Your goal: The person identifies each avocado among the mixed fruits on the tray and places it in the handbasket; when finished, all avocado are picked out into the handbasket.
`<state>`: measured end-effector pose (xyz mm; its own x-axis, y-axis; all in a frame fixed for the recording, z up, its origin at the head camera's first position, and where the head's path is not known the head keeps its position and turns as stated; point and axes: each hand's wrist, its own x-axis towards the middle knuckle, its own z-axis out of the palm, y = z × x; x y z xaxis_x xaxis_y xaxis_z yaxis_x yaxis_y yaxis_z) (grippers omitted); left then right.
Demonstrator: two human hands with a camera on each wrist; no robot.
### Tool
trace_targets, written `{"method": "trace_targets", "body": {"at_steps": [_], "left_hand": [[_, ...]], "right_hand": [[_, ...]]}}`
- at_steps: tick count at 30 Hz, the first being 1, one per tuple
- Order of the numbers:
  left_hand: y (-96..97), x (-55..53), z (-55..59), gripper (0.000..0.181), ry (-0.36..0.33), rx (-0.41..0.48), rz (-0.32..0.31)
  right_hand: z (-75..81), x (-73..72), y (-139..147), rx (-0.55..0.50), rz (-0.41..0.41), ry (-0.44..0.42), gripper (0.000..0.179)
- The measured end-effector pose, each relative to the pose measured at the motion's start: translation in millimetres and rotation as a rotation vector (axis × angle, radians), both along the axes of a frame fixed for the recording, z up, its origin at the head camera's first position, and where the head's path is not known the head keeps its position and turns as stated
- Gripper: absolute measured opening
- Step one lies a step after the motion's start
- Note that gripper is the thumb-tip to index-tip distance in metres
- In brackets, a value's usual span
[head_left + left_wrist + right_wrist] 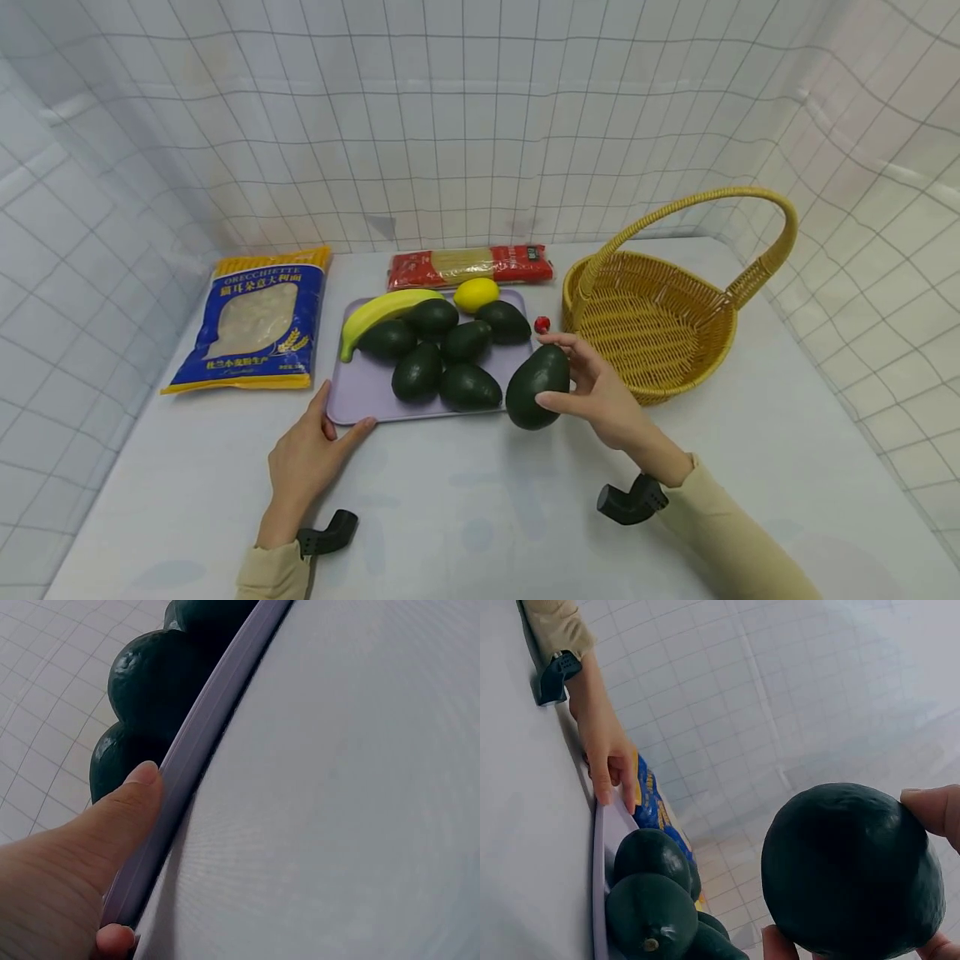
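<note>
Dark green avocados (470, 387) lie on a lilac tray (363, 392), several of them, with a banana (366, 315) and a lemon (476, 294) at the tray's back. My right hand (603, 400) holds one more avocado (534, 392) between thumb and fingers, raised off the table by the tray's front right corner. In the right wrist view this avocado (847, 870) hides part of the fingers. My left hand (303, 458) grips the tray's front left corner; in the left wrist view its thumb (127, 806) rests on the tray rim (202, 720).
To the right stands a yellow wicker basket (652, 321) with a tall handle. A small red fruit (542, 324) lies between it and the tray. Behind the tray is a red pasta pack (468, 265); a blue orecchiette bag (255, 321) lies left.
</note>
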<state>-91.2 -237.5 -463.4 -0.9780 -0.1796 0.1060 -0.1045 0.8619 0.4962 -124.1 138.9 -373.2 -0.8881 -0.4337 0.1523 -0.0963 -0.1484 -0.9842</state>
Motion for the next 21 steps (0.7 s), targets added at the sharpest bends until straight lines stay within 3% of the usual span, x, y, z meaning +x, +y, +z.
{"method": "trace_targets", "body": {"at_steps": [10,21], "left_hand": [[1.6,0.3,1.7,0.092,0.010,0.002,0.003],[0.1,-0.1,0.5,0.093,0.007,-0.009,-0.002]], "right_hand": [[14.6,0.8,32,-0.042,-0.051,0.037,0.054],[38.3,-15.5,76,0.039,-0.232,0.073,0.051]]}}
